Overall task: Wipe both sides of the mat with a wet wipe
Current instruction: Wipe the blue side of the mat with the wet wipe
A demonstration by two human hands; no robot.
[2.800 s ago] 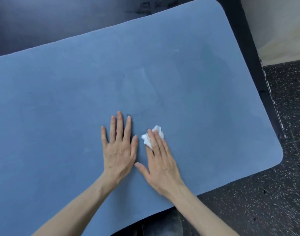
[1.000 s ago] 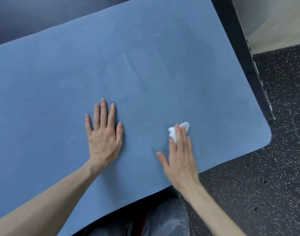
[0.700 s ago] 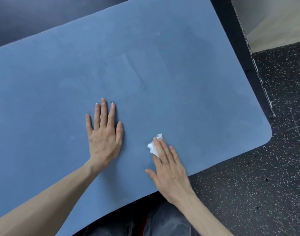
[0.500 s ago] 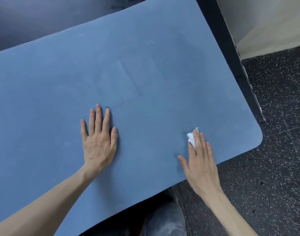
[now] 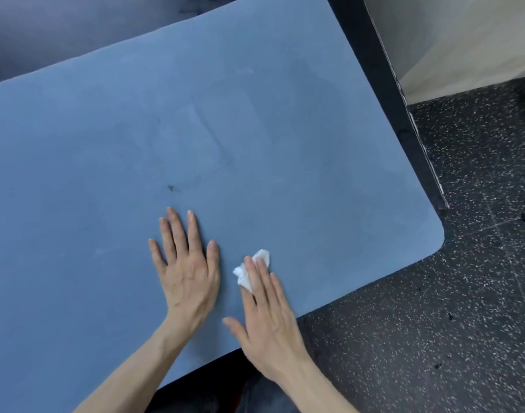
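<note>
The left hand (image 5: 186,272) lies flat with spread fingers on the blue mat (image 5: 255,129), pinning it to the counter (image 5: 383,84). Just beside it, the right hand (image 5: 267,317) presses the crumpled wet wipe (image 5: 249,268) under straight fingers. With only finger pressure, the wipe may slip out; the dark spot (image 5: 171,188) could be missed.

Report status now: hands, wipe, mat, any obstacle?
Left hand flat on mat. Right hand presses wet wipe with straight fingers. Small dark mark ahead; nothing blocking.
</note>
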